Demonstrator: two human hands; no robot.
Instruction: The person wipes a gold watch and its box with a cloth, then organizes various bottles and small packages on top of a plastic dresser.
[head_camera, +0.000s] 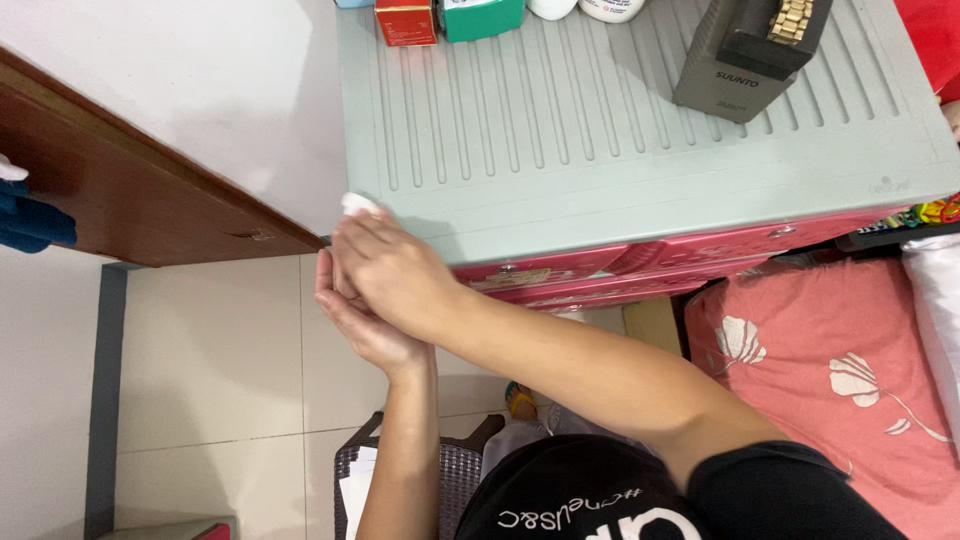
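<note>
Right hand (395, 270) pinches white wad (357, 203) in its grip at cabinet top (640, 150) corner; left hand (355, 315) cupped open beneath.

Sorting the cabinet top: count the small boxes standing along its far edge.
2: a red box at the left and a green box right beside it, both cut off by the frame; more may sit out of view.

Pale tiled floor (220, 340), white wall (180, 80)
</note>
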